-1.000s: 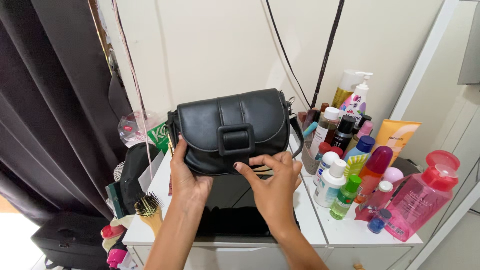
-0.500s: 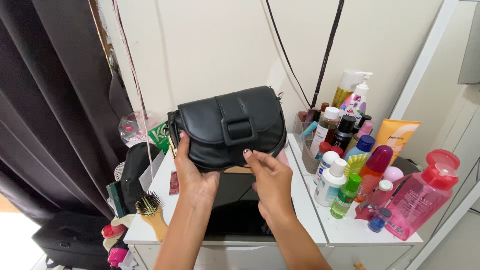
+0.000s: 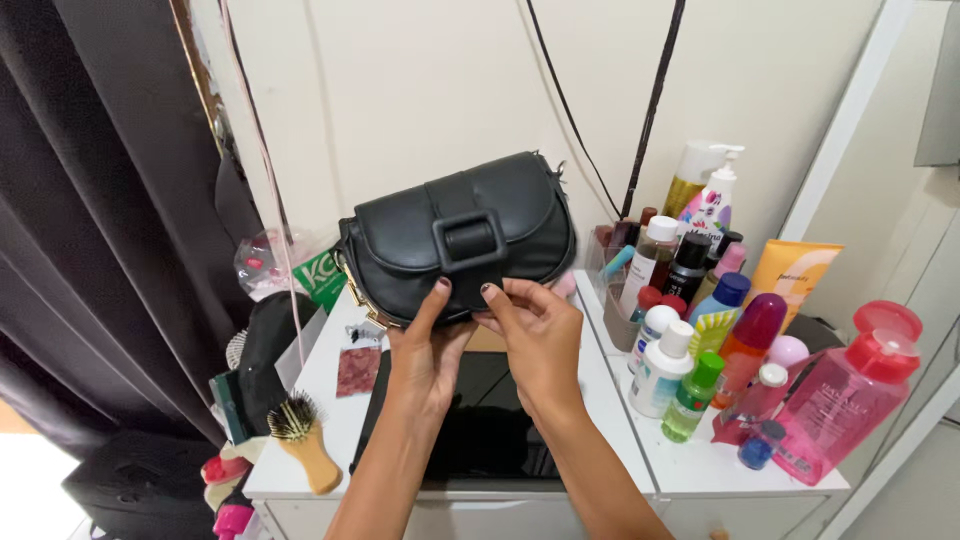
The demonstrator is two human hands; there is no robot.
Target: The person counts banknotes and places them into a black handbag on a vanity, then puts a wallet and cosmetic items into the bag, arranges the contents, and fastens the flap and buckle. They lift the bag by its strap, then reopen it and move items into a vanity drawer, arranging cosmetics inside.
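A black leather handbag [image 3: 455, 240] with a flap and a square buckle is held up in front of the wall, tilted slightly with its right end higher. My left hand [image 3: 425, 345] grips its bottom edge from below, near the middle. My right hand [image 3: 535, 335] pinches the bottom edge just right of the buckle. Gold hardware shows at the bag's lower left corner. Under the bag a glossy black rectangular slab [image 3: 475, 425] lies flat on the white cabinet top [image 3: 330, 420].
Many bottles crowd the right side: a big pink bottle [image 3: 845, 395], an orange tube [image 3: 790, 275], a small green bottle [image 3: 690, 397], a pump bottle [image 3: 712, 200]. A wooden hairbrush [image 3: 305, 445] stands at the left edge. Dark curtain [image 3: 90, 220] hangs left. Cables run down the wall.
The bag has risen off the cabinet top and both hands have shifted to its bottom edge; my left hand moved from the bag's left side toward the middle. More of the black slab shows.
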